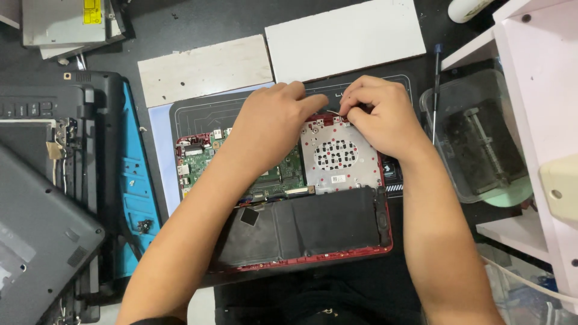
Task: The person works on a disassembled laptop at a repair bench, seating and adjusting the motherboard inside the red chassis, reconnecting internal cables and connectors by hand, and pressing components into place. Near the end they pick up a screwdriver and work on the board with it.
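Red-shelled laptop (289, 198), bottom cover off, lies open-side up on a dark work mat (198, 114), centre of the bench. Left hand (268, 123) rests over the green circuit board (208, 159), fingers curled, tips at the top edge of the silver perforated plate (337, 156). Right hand (382, 117) is just beside it, fingers pinched together on something small at that same edge; too small to tell what. Black battery (307, 225) fills the near half, uncovered. Both forearms cross the chassis and hide part of the board. Around: two white boards (205, 69) behind the mat, a dismantled black laptop (54, 198) with a blue panel (135, 180) on the left, a clear plastic container (475, 138) and white shelf (536, 90) on the right, a screwdriver (436, 90) near the container.
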